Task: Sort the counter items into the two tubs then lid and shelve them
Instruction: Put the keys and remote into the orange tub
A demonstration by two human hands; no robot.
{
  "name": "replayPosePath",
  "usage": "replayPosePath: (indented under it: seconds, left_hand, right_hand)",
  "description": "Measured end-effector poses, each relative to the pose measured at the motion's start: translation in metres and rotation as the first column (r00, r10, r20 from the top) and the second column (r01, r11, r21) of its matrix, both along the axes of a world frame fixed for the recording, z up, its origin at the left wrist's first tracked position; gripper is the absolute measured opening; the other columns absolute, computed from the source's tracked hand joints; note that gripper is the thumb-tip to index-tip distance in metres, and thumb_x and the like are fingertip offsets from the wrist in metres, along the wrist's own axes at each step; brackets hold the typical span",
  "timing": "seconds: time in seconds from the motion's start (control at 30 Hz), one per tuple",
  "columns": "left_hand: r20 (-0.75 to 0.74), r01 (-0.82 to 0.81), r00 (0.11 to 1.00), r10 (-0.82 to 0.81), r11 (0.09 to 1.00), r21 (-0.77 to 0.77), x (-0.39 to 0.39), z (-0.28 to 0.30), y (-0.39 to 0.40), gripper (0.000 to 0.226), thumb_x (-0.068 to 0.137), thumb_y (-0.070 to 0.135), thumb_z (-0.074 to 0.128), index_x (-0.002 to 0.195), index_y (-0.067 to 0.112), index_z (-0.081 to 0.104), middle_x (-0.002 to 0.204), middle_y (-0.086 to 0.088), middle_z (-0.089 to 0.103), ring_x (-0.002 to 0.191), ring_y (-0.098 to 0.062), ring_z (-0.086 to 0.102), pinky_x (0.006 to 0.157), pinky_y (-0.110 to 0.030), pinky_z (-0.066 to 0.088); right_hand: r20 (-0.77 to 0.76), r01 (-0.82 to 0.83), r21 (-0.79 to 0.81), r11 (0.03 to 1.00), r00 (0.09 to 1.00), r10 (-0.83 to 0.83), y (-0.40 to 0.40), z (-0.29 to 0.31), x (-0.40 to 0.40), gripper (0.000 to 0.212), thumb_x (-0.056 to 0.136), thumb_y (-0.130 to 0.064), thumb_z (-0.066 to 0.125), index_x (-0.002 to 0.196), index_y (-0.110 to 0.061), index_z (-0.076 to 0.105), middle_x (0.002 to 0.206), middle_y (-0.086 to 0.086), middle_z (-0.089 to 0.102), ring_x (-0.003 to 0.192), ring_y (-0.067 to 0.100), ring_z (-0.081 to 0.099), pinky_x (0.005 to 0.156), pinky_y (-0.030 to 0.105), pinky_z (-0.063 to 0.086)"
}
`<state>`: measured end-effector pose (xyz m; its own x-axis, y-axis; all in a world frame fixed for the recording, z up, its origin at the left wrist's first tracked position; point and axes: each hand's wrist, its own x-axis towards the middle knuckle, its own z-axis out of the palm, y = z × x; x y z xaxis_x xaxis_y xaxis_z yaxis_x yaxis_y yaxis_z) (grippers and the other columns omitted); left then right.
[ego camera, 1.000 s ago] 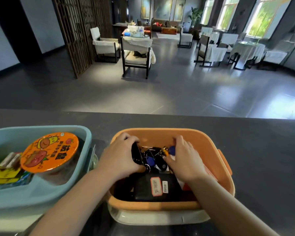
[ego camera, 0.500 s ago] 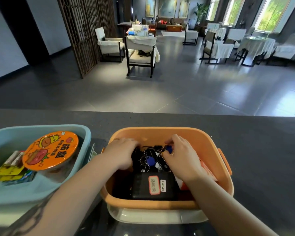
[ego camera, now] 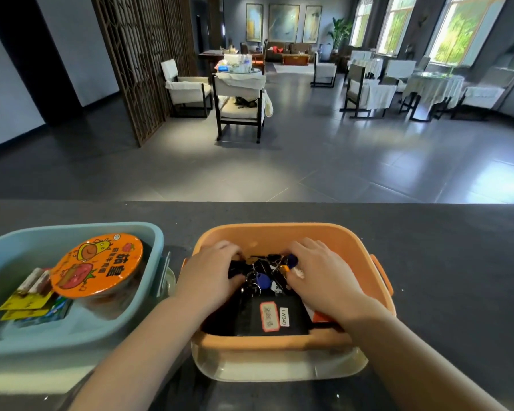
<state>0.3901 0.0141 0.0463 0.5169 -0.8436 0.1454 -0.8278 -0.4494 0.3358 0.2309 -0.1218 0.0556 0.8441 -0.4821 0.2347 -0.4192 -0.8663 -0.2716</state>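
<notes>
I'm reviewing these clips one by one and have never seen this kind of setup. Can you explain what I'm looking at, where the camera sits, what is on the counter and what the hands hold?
There is no machine here: a person works with bare hands, and the one camera is worn on the head, looking forward and down. That is why you see two forearms reaching away from you and a dining room beyond.

On the dark counter stand two tubs. The blue tub on the left holds a bowl with an orange lid and some small packets. The orange tub sits on a pale lid and holds a black case with labels.

Both hands are inside the orange tub. The left hand and right hand have their fingers curled around a bunch of keys with a blue tag.
</notes>
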Motion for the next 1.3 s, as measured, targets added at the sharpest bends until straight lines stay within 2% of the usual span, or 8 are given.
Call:
replayPosePath:
  seconds: [0.17,0.3,0.37,0.43,0.63,0.77,1.03,1.3]
  left_hand:
    - [0.053,0.069,0.996,-0.068,0.998,-0.015,-0.032,0.012,0.002,0.042,0.083,0.041,0.063,0.123,0.033,0.053,0.127,0.017,0.051,0.115,-0.012,0.051,0.094,-0.038,0.046]
    - [0.063,0.221,0.974,-0.217,0.972,-0.074,-0.079,0.029,-0.021,0.04,0.085,0.046,0.06,0.122,0.033,0.055,0.124,0.016,0.053,0.112,-0.012,0.05,0.095,-0.035,0.045]
    - [0.041,0.312,0.95,-0.309,0.942,-0.12,-0.113,0.035,-0.037,0.038,0.085,0.051,0.057,0.117,0.033,0.057,0.12,0.017,0.053,0.11,-0.012,0.051,0.095,-0.034,0.044]
    - [0.02,0.416,0.908,-0.419,0.894,-0.165,-0.152,0.039,-0.055,0.034,0.084,0.045,0.06,0.114,0.03,0.059,0.119,0.015,0.055,0.111,-0.014,0.052,0.095,-0.033,0.042]
    - [0.041,0.64,0.764,-0.644,0.748,-0.178,-0.29,0.034,-0.096,0.039,0.084,0.04,0.061,0.121,0.027,0.056,0.127,0.011,0.054,0.118,-0.012,0.049,0.101,-0.026,0.035]
    - [0.006,0.68,0.722,-0.692,0.708,-0.191,-0.383,0.029,-0.117,0.039,0.084,0.04,0.061,0.122,0.029,0.056,0.126,0.014,0.054,0.117,-0.011,0.048,0.097,-0.024,0.037]
    - [-0.043,0.699,0.681,-0.731,0.667,-0.259,-0.571,0.031,-0.181,0.038,0.083,0.037,0.064,0.12,0.026,0.058,0.123,0.01,0.057,0.116,-0.012,0.051,0.094,-0.028,0.041]
    - [-0.073,0.746,0.63,-0.774,0.628,-0.221,-0.706,0.027,-0.254,0.038,0.083,0.037,0.065,0.119,0.027,0.058,0.123,0.009,0.057,0.117,-0.013,0.051,0.095,-0.029,0.041]
  right_hand:
    - [0.01,0.067,-0.074,0.995,0.998,-0.066,0.021,0.017,-0.049,0.034,0.09,-0.032,0.051,0.124,-0.035,0.052,0.12,-0.014,0.053,0.112,0.011,0.048,0.094,0.028,0.04]
    - [0.063,0.235,-0.047,0.971,0.971,-0.231,0.031,0.026,-0.115,0.035,0.09,-0.032,0.048,0.125,-0.034,0.052,0.124,-0.014,0.052,0.116,0.01,0.044,0.097,0.03,0.036]
    - [0.067,0.35,-0.06,0.935,0.936,-0.346,0.033,0.026,-0.158,0.035,0.09,-0.036,0.048,0.124,-0.032,0.052,0.126,-0.012,0.05,0.121,0.012,0.04,0.097,0.029,0.032]
    - [0.059,0.464,-0.078,0.882,0.885,-0.461,0.032,0.025,-0.203,0.036,0.089,-0.039,0.048,0.124,-0.031,0.051,0.127,-0.013,0.048,0.122,0.012,0.038,0.095,0.028,0.03]
    - [0.033,0.701,-0.045,0.712,0.713,-0.7,0.036,0.017,-0.342,0.037,0.088,-0.039,0.05,0.125,-0.031,0.052,0.127,-0.013,0.049,0.121,0.012,0.039,0.095,0.027,0.031]
    - [0.041,0.769,-0.032,0.639,0.639,-0.768,0.028,0.013,-0.44,0.037,0.089,-0.039,0.051,0.125,-0.032,0.052,0.128,-0.016,0.048,0.121,0.009,0.038,0.096,0.026,0.03]
    - [0.017,0.831,-0.084,0.55,0.553,-0.833,-0.011,0.024,-0.64,0.036,0.087,-0.037,0.052,0.123,-0.031,0.054,0.127,-0.013,0.051,0.121,0.011,0.041,0.098,0.028,0.032]
    - [0.011,0.876,-0.06,0.478,0.48,-0.877,-0.066,0.029,-0.772,0.036,0.086,-0.033,0.052,0.122,-0.028,0.056,0.123,-0.009,0.054,0.116,0.013,0.044,0.095,0.027,0.036]
